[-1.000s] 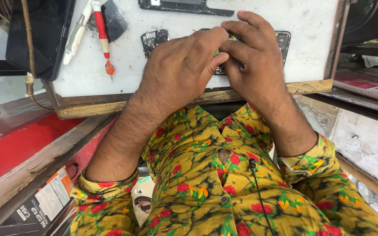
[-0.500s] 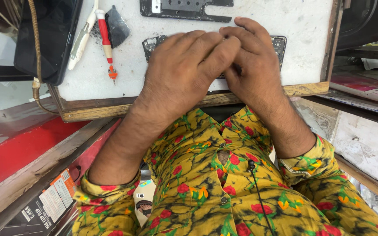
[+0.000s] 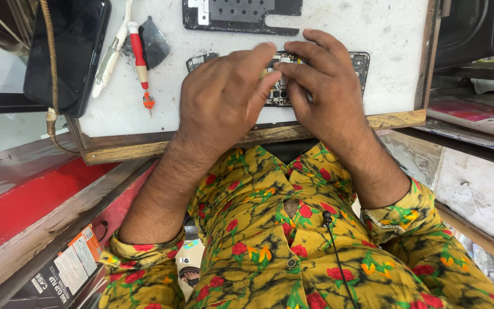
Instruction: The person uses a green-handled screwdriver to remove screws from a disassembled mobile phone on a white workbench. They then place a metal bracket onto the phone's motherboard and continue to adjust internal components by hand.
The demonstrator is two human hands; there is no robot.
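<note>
An opened phone [image 3: 361,63] is covered by both hands near the board's [image 3: 373,34] front edge. The left hand [image 3: 224,97] and right hand [image 3: 321,86] are pressed together; any grip seems hidden. A screwdriver [image 3: 139,60] lies at nine o'clock.

Shirt [image 3: 270,252] below hands: yellow, red flowers, black streaks; screwdriver [image 3: 139,60] left of left hand [image 3: 224,97]: red-white; opened phone [image 3: 361,63] under hands: seemingly black.
</note>
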